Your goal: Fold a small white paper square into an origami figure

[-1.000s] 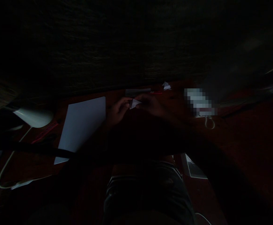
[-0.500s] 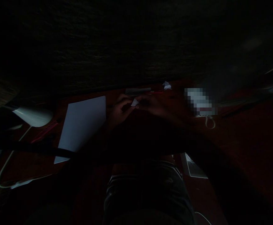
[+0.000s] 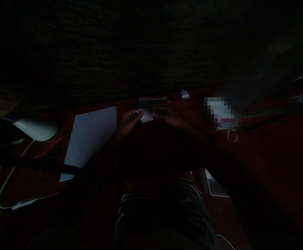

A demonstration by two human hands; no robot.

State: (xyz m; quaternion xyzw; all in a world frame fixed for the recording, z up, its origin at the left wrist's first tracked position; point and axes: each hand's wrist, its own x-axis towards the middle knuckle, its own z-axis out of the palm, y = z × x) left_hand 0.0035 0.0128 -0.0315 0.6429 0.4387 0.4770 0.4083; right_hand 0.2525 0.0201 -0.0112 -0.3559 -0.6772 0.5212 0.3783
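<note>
In the dim head view, a small piece of folded white paper [image 3: 146, 116] is held between my two hands over the dark red tabletop. My left hand [image 3: 129, 121] pinches its left side, with the thumb lying on top. At the paper's right edge, my right hand [image 3: 165, 115] grips it with closed fingers. Shadow hides most of the right fingers and both forearms. Just beyond the hands lies a grey strip [image 3: 151, 101], with a thin red pen-like stick [image 3: 172, 102] at its right end.
Left of my hands lies a large white sheet [image 3: 91, 135]. A white lamp-like shade [image 3: 37, 129] with a pale cable and a pink ruler-like strip [image 3: 49, 146] are farther left. A folded paper piece [image 3: 184, 94] sits at the back; a blurred-out pale object [image 3: 221, 111] stands right.
The paper between my hands showed as a small triangle and now shows a broader, wider face. My hands have moved slightly apart and the left hand has turned flatter.
</note>
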